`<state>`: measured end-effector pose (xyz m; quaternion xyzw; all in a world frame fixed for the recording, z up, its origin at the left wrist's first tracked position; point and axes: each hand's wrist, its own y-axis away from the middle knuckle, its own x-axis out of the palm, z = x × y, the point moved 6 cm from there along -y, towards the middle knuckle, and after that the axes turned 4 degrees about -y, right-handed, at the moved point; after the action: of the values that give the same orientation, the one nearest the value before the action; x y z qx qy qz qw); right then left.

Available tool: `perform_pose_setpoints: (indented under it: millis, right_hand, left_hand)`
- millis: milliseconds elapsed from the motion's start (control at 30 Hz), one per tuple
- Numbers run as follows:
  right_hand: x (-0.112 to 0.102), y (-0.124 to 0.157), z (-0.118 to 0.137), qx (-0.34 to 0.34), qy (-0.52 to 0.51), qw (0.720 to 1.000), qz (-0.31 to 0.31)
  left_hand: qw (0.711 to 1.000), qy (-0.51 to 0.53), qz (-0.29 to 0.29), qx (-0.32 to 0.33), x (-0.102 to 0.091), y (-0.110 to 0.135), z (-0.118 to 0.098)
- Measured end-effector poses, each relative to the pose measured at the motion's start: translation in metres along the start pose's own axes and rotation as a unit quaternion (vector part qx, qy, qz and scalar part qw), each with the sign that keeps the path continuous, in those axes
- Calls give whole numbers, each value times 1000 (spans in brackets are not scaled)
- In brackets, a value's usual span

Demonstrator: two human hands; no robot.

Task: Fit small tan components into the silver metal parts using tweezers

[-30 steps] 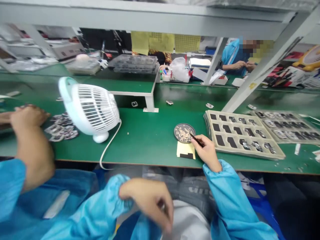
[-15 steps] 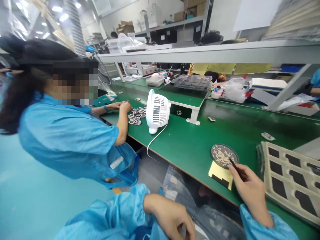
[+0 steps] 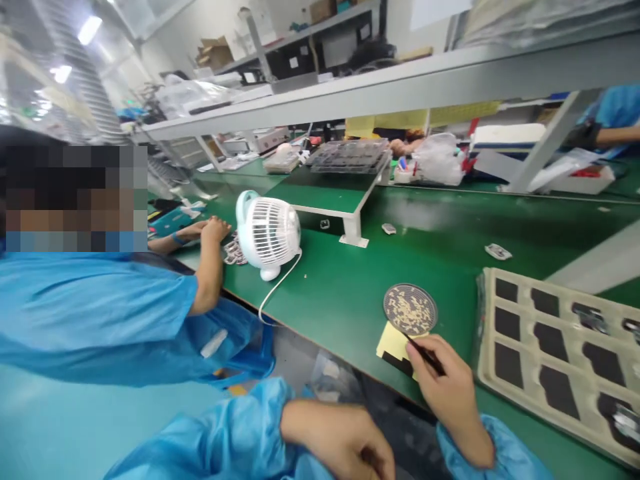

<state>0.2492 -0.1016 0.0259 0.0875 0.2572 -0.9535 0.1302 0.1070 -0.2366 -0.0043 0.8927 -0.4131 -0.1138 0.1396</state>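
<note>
Nearest, at 6 o'clock in the head view: the left hand (image 3: 345, 440) hangs below the desk (image 3: 350, 287) edge, over the lap, fingers curled inward. Whether it holds anything cannot be told.

At 5 o'clock, the right hand (image 3: 447, 393) rests on the desk edge and pinches a thin dark tool (image 3: 425, 355) between thumb and forefinger. The tip points toward 11 o'clock, reaching the rim of a round dark disc (image 3: 410, 308). The disc lies flat on the desk, strewn with small pale parts, and partly overlaps a yellow pad (image 3: 393, 343).

Handling, as judged: the tool appears slim, stiff and light, and is best gripped at mid-shaft as shown. The pale parts look tiny, near weightless, readily scattered and probably delicate, so they should be taken one at a time by the edges with the tool tip. The disc looks thin and light and may slide if pushed.

At 3 o'clock of the disc, a cream tray (image 3: 505, 347) has dark pockets, some holding components.

Further off, at 10 o'clock, stand a white fan (image 3: 269, 232) with its cord, and a co-worker's hand (image 3: 215, 230) over loose pieces (image 3: 233, 252). Beyond are a raised platform (image 3: 330, 197) and an overhead shelf (image 3: 400, 87).

Markings: no brand, label or writing is legible. The yellow sheets under the shelf are too blurred to read.
</note>
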Motion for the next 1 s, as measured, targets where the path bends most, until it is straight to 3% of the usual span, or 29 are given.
perform_pose_setpoints:
  millis: [67,133,200,233,267,333,400,433,500,600,700,800,900,1000]
  right_hand:
    - [2,0,3,5,-20,1000,15]
    - [4,0,6,18,-37,999,28]
    - [4,0,6,35,-51,998,28]
    - [3,0,6,43,-57,997,23]
    - [2,1,6,51,-61,997,15]
    - [0,2,3,67,-70,995,0]
    - [0,3,-1,82,-73,994,-4]
    - [1,4,-3,87,-71,994,-2]
    - [4,4,-6,91,-64,994,4]
    - [4,4,-10,92,-50,995,-7]
    - [2,4,-15,93,-35,994,-34]
    - [0,5,-24,100,-24,993,-49]
    - [2,2,-31,98,7,994,-44]
    - [2,-2,-33,102,30,993,-42]
  left_hand:
    - [1000,-23,13,2,4,3,-4]
    - [999,-1,41,-17,-4,13,-12]
    - [994,44,91,-46,-25,24,-25]
    - [992,75,86,-59,-45,27,-35]
    - [995,71,22,-59,-75,25,-45]
    - [983,-19,-180,-12,-151,14,-70]
    - [935,-147,-322,7,-219,-11,-89]
    - [895,-218,-390,3,-250,-27,-95]
    - [847,-253,-468,-1,-299,-66,-97]
    - [792,-276,-544,-29,-344,-111,-89]
    - [750,-281,-595,-73,-363,-124,-74]
    - [732,-279,-615,-90,-367,-118,-61]
    - [717,-282,-634,-73,-362,-108,-55]
    - [709,-290,-643,-23,-345,-101,-56]
